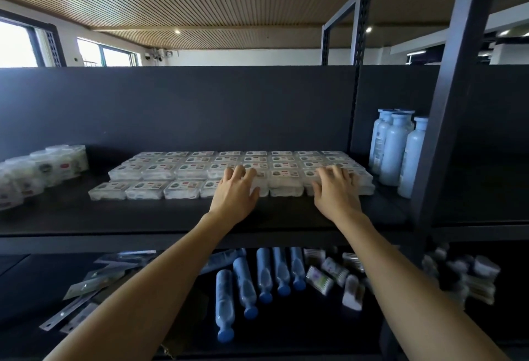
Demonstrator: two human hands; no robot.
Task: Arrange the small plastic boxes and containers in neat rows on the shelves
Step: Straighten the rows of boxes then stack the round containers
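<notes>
Pale blue bottles (396, 148) stand upright at the shelf's right end — below, blue-capped tubes (263, 280) lie flat.

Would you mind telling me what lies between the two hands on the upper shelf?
In the head view, clear flat plastic boxes with labelled lids fill the stretch between the left hand and right hand.

Two bare forearms, slim, uncovered from the bottom edge of view to the wrists; no sleeve showing. Left hand (234, 193) and right hand (335, 189) likewise bare: no glove, ring, watch or band in sight. Fingernails short and plain as far as visible, though the fingertips look slightly blurred.
</notes>
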